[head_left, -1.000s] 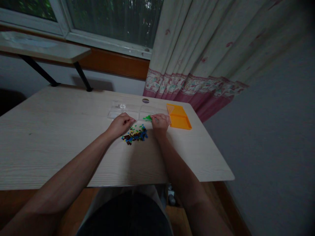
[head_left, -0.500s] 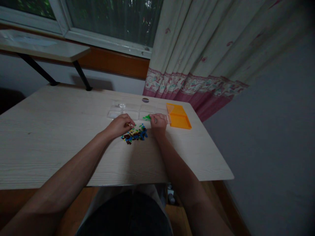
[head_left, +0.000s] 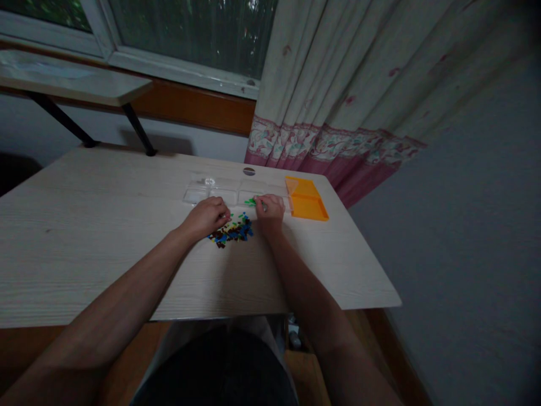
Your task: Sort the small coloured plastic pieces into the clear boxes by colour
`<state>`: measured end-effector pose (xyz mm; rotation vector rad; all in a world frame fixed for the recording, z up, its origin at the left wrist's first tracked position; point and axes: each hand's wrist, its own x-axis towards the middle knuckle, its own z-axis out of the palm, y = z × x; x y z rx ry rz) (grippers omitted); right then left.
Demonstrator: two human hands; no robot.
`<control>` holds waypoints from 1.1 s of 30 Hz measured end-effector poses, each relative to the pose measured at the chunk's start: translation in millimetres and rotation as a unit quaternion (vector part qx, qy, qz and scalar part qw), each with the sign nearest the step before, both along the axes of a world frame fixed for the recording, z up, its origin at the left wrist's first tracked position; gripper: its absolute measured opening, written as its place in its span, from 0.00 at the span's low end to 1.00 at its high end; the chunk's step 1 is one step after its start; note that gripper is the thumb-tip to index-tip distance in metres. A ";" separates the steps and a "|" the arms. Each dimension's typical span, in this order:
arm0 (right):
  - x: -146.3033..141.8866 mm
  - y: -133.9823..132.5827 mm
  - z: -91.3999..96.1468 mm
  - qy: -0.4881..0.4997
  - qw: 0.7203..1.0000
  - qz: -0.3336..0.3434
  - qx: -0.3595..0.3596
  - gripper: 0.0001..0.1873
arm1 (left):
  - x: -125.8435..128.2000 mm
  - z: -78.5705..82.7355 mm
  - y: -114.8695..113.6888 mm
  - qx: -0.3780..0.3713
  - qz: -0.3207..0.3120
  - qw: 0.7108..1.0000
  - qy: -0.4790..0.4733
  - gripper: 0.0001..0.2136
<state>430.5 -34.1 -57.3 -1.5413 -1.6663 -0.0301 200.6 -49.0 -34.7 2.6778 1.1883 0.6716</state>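
A pile of small brown, blue, yellow and green pieces (head_left: pixel 233 232) lies on the pale wooden table (head_left: pixel 127 242). At the pile's upper left edge is my left hand (head_left: pixel 208 216), its fingers pinched together; whatever they hold is too small to make out. My right hand (head_left: pixel 270 213) is curled at the front of a clear compartment tray (head_left: pixel 224 194), beside some green pieces (head_left: pixel 251 201) lying in one compartment. Its fingertips are closed near those pieces, and I cannot see what is between them.
An orange two-part case (head_left: pixel 307 198) lies open to the right of the clear tray. Behind it hangs a floral curtain (head_left: pixel 313 135). A raised shelf (head_left: pixel 76 84) on black legs stands at the back left. A round cable hole (head_left: pixel 249 171) is near the back edge.
My left hand's fingers have drawn in slightly at the pile's edge. My right hand has shifted slightly left over the green pieces.
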 end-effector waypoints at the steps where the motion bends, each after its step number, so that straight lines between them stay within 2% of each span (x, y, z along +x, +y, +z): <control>1: -0.5 -0.7 1.3 -0.002 1.000 -0.001 -0.007 0.13 | 0.9 -0.4 -0.2 0.003 0.002 1.000 0.003 0.09; 5: -2.5 -2.8 5.1 -0.015 1.000 0.006 -0.023 0.13 | 3.4 -1.0 -0.9 -0.011 0.014 1.000 -0.011 0.09; 11: -4.2 -3.1 4.1 -0.020 0.999 0.049 -0.001 0.12 | 2.5 -0.6 -0.1 -0.035 0.025 0.997 -0.056 0.07; 17: -4.3 -2.8 2.9 -0.008 0.998 0.059 0.011 0.12 | 2.7 0.0 -1.4 -0.040 0.022 0.996 -0.077 0.10; 22: -4.8 -3.0 2.8 -0.023 0.997 0.076 0.003 0.11 | 3.5 -2.4 -2.5 -0.034 -0.003 0.998 -0.055 0.15; 33: -5.9 -2.5 2.7 -0.043 0.997 0.067 -0.010 0.12 | 1.3 -7.8 1.3 -0.020 0.007 0.999 -0.026 0.12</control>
